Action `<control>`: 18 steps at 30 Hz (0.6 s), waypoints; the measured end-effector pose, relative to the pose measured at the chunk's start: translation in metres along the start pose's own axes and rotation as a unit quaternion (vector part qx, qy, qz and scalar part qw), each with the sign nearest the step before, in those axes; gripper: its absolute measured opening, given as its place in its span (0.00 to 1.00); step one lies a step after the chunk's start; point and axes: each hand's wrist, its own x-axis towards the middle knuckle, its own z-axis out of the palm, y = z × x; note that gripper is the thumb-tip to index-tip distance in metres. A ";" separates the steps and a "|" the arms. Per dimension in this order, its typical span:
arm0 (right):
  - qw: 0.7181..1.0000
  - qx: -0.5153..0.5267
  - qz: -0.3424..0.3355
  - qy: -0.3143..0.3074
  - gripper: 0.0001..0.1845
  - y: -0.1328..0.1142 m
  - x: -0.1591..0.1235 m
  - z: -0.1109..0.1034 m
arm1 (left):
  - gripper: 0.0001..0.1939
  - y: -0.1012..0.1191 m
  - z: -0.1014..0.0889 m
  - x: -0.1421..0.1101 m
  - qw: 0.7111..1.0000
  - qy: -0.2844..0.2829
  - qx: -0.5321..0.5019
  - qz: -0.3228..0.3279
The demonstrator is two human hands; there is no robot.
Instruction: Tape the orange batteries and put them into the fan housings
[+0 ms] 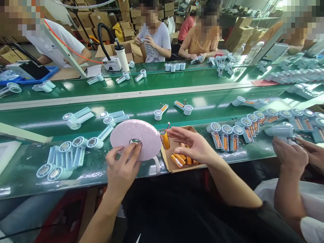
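Observation:
My left hand [124, 162] grips a large flat roll of pale pinkish-white tape [146, 135], with fingertips at its centre hole. A strip of tape hangs from the roll's lower right edge. Against the right rim of the roll sits an orange cylindrical battery [165, 139] with thin wires on top; I cannot tell whether it sticks there. My right hand [193, 143] is just right of that battery, fingers stretched out and apart, seemingly holding nothing. Beneath it stands a shallow cardboard box [168, 162] with several orange batteries [178, 160] inside.
Pale blue fan housings [78, 141] lie in a cluster on the left, and housings with batteries [226, 135] line up on the right. A green conveyor belt [141, 98] runs behind. A co-worker's hands [291, 152] hold a housing at the right; other people sit opposite.

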 end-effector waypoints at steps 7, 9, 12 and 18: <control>0.952 0.197 -0.037 0.231 0.24 0.051 0.015 0.075 | 0.30 0.039 0.016 -0.010 0.997 0.010 0.003 -0.073; 0.940 0.210 -0.016 0.268 0.22 0.061 0.018 0.068 | 0.30 0.054 0.026 -0.025 0.994 -0.014 -0.014 -0.108; 0.933 0.187 -0.023 0.305 0.19 0.052 0.028 0.007 | 0.31 0.053 0.043 -0.049 0.979 -0.145 -0.068 -0.127; 0.863 0.175 -0.197 0.430 0.21 0.025 0.021 -0.107 | 0.36 -0.051 0.062 -0.043 0.925 -0.318 -0.138 -0.155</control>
